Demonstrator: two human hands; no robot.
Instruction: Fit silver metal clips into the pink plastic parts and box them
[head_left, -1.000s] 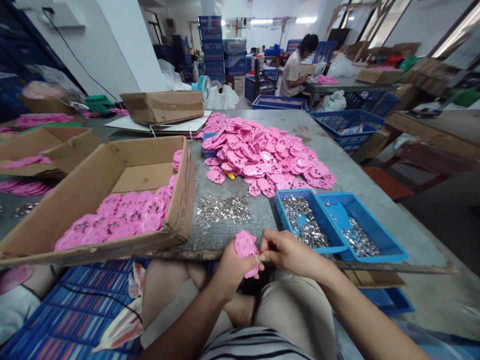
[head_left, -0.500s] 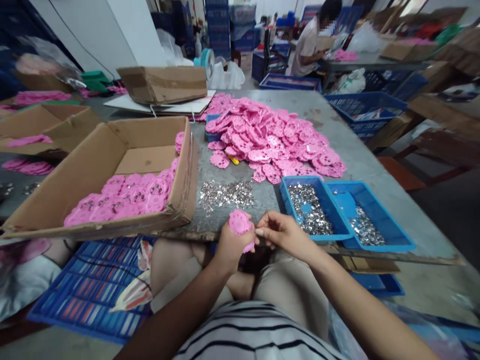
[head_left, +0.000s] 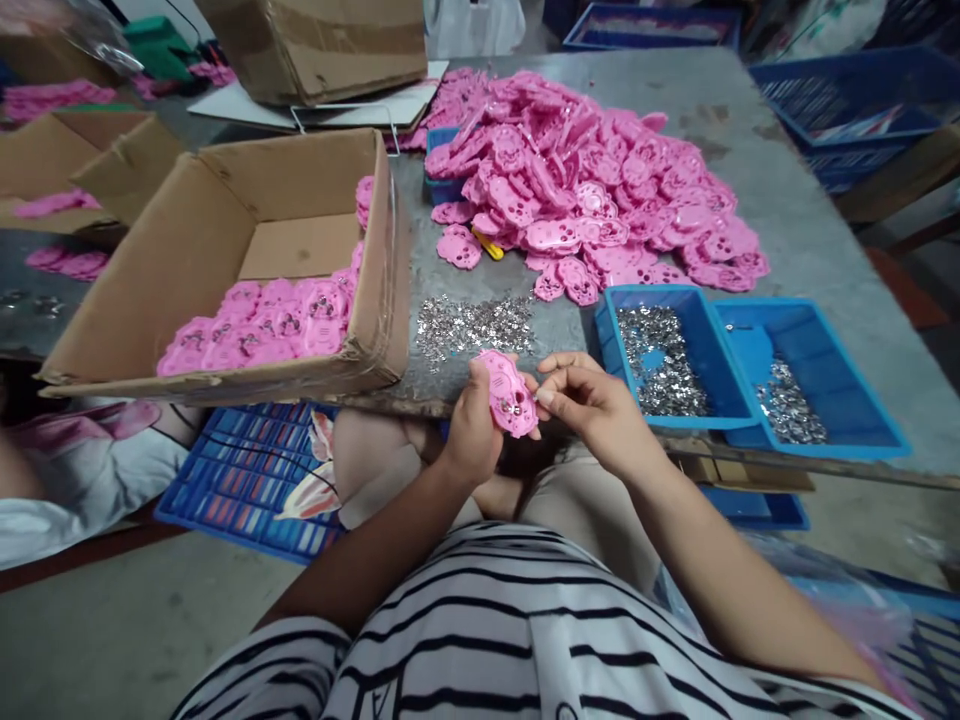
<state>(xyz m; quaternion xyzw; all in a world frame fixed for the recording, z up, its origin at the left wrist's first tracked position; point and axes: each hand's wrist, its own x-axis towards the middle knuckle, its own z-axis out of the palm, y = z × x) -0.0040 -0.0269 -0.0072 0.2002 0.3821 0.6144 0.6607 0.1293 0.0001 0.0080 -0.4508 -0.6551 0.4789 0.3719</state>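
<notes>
My left hand [head_left: 478, 425] is closed around a pink plastic piece [head_left: 504, 385] with a wavy edge, holes and a bit of metal in its lower part. Close against the piece's right edge, my right hand [head_left: 589, 400] pinches with thumb and forefinger; what sits between the fingertips is too small to name. Small shiny metal parts [head_left: 472, 325] lie scattered on the table just beyond my hands. To the right, a blue tray [head_left: 679, 412] and a second blue tray [head_left: 855, 435] hold more such metal parts.
A large heap of pink pieces [head_left: 600, 190] covers the table's middle, with a yellow tool [head_left: 489, 244] at its near edge. On the left, an open cardboard box [head_left: 150, 290] contains rows of pink pieces. A blue crate [head_left: 225, 490] lies below the table edge; another person's sleeve [head_left: 45, 515] shows beside it.
The view has tilted down and closer. My left hand has turned the pink piece, so its face with the metal part now shows. My right hand stays pinched at its edge.
</notes>
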